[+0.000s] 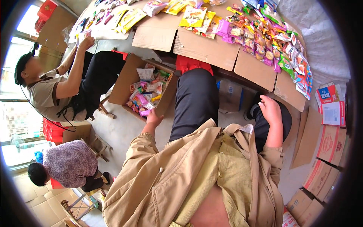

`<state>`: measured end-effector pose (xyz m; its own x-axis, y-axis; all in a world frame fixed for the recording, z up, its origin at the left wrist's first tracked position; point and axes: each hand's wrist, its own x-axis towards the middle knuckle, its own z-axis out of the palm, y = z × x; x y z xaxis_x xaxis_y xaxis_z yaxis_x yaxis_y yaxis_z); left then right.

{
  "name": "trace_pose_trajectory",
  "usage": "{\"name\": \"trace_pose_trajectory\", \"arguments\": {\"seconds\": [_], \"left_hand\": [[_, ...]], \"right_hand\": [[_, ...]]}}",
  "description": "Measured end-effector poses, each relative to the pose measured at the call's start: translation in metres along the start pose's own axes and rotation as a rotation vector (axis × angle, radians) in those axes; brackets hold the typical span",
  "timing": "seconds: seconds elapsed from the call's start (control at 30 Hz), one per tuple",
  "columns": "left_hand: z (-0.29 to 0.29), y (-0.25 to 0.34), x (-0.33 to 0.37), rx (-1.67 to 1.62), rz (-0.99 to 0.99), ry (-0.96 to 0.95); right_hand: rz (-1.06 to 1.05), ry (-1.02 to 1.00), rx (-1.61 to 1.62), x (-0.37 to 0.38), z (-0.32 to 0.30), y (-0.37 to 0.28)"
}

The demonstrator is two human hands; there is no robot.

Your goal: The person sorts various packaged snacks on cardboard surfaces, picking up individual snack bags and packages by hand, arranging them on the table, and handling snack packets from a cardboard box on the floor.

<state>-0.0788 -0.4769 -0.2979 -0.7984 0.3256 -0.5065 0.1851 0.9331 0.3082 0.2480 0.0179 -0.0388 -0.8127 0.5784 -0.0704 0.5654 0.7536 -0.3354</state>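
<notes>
The cardboard-covered table (204, 47) spans the front, its flaps perhaps padding the edge beneath the spread snack packets (249, 34); the open cardboard box (123, 85) sits left of the person's legs (196, 102), presumably keeping its mixed wrapped snacks (154, 87) within reach of the left hand (154, 120). The right hand (271, 109) lies loosely over the right leg, seemingly holding nothing; the left is at the box's near corner, fingers beside a pink packet (145, 112); whether they grip it, I cannot tell.

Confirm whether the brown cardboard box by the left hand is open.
Open: colourful wrapped packets show inside the brown cardboard box, near the left hand.
</notes>
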Motion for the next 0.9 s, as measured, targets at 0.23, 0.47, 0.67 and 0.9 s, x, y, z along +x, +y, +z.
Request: {"name": "trace_pose_trajectory", "arguments": {"seconds": [0.23, 0.47, 0.67, 0.9], "left_hand": [[0.000, 0.024, -0.008, -0.010, -0.152, 0.010], [0.023, 0.018, -0.005, -0.092, -0.174, 0.000], [0.020, 0.002, -0.004, -0.151, -0.223, 0.022], [0.003, 0.004, -0.014, -0.208, -0.308, 0.386]], "right_hand": [[0.006, 0.001, 0.026, 0.007, 0.003, -0.002], [-0.006, -0.039, 0.030, 0.020, 0.007, -0.005], [-0.002, -0.048, 0.038, 0.020, 0.006, -0.007], [0.014, -0.042, 0.026, 0.015, 0.006, -0.006]]}}
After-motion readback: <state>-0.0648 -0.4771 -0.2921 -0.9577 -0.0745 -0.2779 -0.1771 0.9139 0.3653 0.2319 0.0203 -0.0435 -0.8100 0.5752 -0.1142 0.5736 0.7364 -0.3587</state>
